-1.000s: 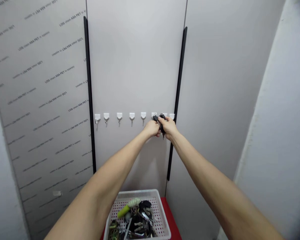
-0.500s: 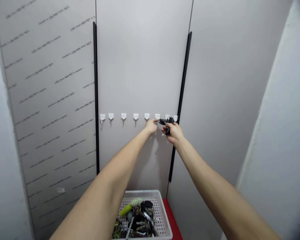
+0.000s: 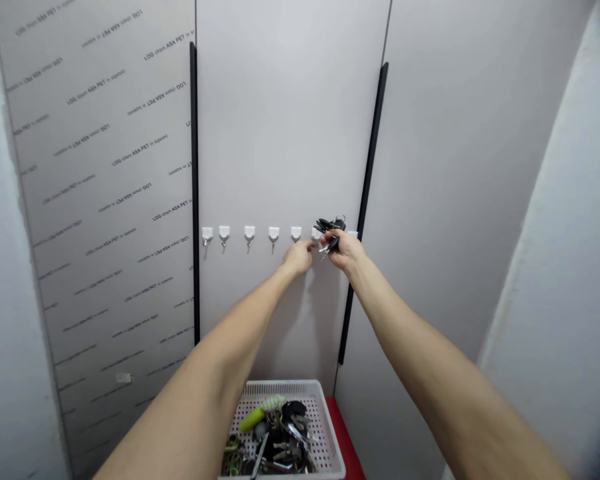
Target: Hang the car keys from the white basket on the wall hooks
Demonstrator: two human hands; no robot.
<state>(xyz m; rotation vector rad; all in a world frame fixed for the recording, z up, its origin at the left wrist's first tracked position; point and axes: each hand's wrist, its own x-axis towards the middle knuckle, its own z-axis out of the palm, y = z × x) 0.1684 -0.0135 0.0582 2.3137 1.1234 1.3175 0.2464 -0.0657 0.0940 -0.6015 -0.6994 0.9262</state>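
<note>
A row of several small white wall hooks (image 3: 249,233) runs across a grey cabinet door (image 3: 285,120). My right hand (image 3: 347,252) is closed on a bunch of black keys (image 3: 329,228) with a metal ring, held up by the hooks at the right end of the row. My left hand (image 3: 299,257) is just left of the keys, under the hooks, with its fingertips pinched near a silver key that hangs from the bunch. Whether it grips that key is unclear.
A white perforated basket (image 3: 325,427) stands below on a red surface (image 3: 347,447), holding a pile of keys, key fobs and a green item (image 3: 253,417). Black vertical handles (image 3: 194,200) flank the door. A film-covered panel is at left, a white wall at right.
My right hand has lifted the key bunch up and slightly right, to hook height. My left hand has drawn away from the bunch and dropped a little. The view has shifted left.
</note>
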